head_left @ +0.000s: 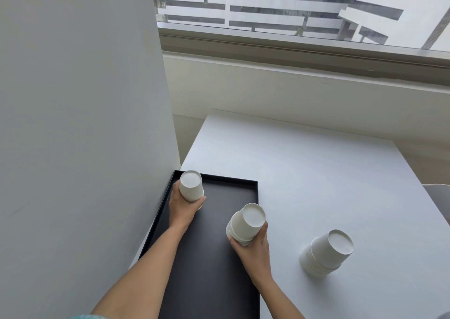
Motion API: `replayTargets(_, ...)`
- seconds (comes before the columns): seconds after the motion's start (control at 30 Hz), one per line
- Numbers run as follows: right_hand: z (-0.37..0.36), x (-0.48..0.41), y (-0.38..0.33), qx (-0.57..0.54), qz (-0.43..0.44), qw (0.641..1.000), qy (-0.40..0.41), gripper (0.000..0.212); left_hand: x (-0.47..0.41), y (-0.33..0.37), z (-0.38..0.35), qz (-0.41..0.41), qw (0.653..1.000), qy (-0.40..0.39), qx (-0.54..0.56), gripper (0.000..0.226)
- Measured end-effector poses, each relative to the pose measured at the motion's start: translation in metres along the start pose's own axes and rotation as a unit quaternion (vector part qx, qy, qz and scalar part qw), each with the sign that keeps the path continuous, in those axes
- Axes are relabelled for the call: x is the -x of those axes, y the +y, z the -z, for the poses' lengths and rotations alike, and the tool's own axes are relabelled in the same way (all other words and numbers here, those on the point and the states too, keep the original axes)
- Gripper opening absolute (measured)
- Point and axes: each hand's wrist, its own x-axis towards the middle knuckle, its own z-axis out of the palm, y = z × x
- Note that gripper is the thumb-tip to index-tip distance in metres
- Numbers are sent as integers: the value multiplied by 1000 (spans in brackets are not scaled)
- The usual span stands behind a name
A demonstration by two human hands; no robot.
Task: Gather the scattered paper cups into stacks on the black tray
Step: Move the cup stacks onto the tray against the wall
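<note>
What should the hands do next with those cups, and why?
Probably set both held stacks down on the black tray. The left hand grips an upside-down stack at the tray's far left corner, and the right hand grips another stack near its right edge. A third stack waits on the white table.

A tray [243, 187] lies at the table's [316, 172] left edge; two cup stacks [191, 187] [247, 223] seemingly over it, a third stack [325, 254] right of it.

Matt white paper cups [326, 253] beside a matt black tray [214, 257].
The table [316, 172] has a smooth white matt top; the wall [73, 99] looks flat painted grey.
</note>
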Motion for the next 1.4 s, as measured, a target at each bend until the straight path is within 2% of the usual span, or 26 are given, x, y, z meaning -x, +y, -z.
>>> replayTargets(0.27,-8,-18,3,-4,-13,1000,13,77,-45,-7,-6,-9,1000,6,-10,81)
replayTargets(0.63,-17,-34,4,3,-25,1000,14,77,-72,-20,-14,-4,1000,26,-9,77)
replayTargets(0.7,-20,-37,4,7,-21,1000,13,78,-71,-18,-14,-19,999,35,-8,78)
replayTargets(0.87,-26,-43,-1,5,-17,1000,8,78,-48,-7,-15,-95,990,97,-28,103)
replayTargets(0.93,-27,-47,-5,3,-11,1000,8,75,-33,-2,-17,-156,978,135,-41,101)
replayTargets(1.0,-28,-51,-11,0,-6,1000,2,72,-16,4,-19,-204,969,138,-19,95)
replayTargets(1.07,-30,-55,-15,-3,0,1000,-8,72,2,10,-23,-231,970,71,26,88)
replayTargets(1.13,-31,-59,-19,-5,8,1000,-20,71,16,13,-31,-238,968,-48,61,82)
replayTargets(1.23,-32,-66,-27,1,12,999,-35,68,26,16,-45,-160,963,-198,90,87)
replayTargets(1.3,-32,-70,-31,10,13,999,-48,60,25,17,-52,-98,957,-253,101,90)
replayTargets(1.4,-32,-75,-34,5,19,998,-59,55,19,16,-58,-73,958,-258,103,81)
